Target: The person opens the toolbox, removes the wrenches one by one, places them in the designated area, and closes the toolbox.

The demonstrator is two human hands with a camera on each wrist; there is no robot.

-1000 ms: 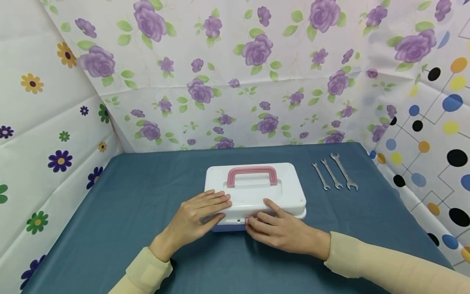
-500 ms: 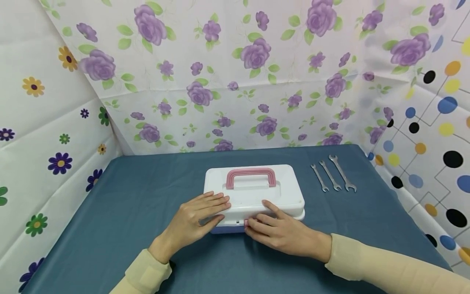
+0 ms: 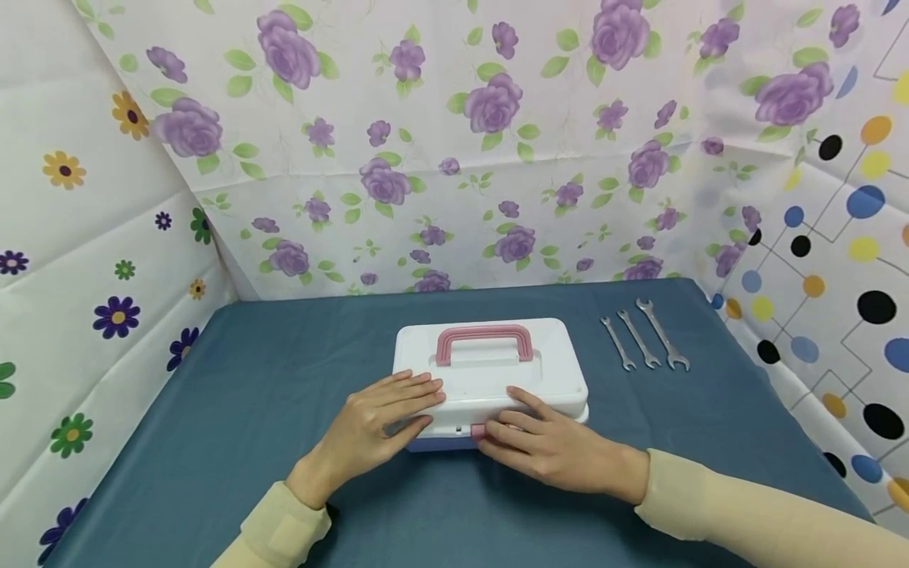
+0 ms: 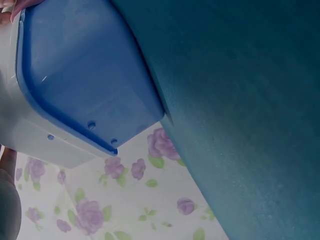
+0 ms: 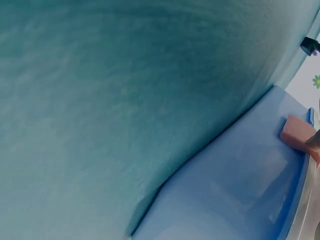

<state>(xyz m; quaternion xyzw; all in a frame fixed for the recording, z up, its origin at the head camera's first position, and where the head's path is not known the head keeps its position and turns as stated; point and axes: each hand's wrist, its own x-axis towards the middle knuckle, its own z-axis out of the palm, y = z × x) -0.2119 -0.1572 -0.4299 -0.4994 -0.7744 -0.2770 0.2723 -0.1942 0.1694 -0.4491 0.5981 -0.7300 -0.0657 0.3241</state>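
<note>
A white-lidded box (image 3: pixel 490 379) with a pink carrying handle (image 3: pixel 484 333) and a blue base sits closed on the table. My left hand (image 3: pixel 379 414) rests with fairly straight fingers on the lid's near left corner, its thumb along the front edge. At the front, bent fingers of my right hand (image 3: pixel 547 446) hold the small pink latch (image 3: pixel 477 431), while one finger lies on the lid. The right wrist view shows this latch (image 5: pixel 298 132) against the blue base (image 5: pixel 225 185), a fingertip on it. The left wrist view shows the base's side (image 4: pixel 90 65).
Three open-ended wrenches, small (image 3: pixel 618 345), medium (image 3: pixel 639 339) and large (image 3: pixel 663 335), lie in a row right of the box. Blue-green cloth (image 3: pixel 284 347) covers the table. Patterned curtains (image 3: pixel 426 158) stand behind and at both sides.
The right hand's fingers have shifted slightly at the latch, and a little more of the pink latch shows. The left hand stays on the lid. Small shifts elsewhere come from the head camera.
</note>
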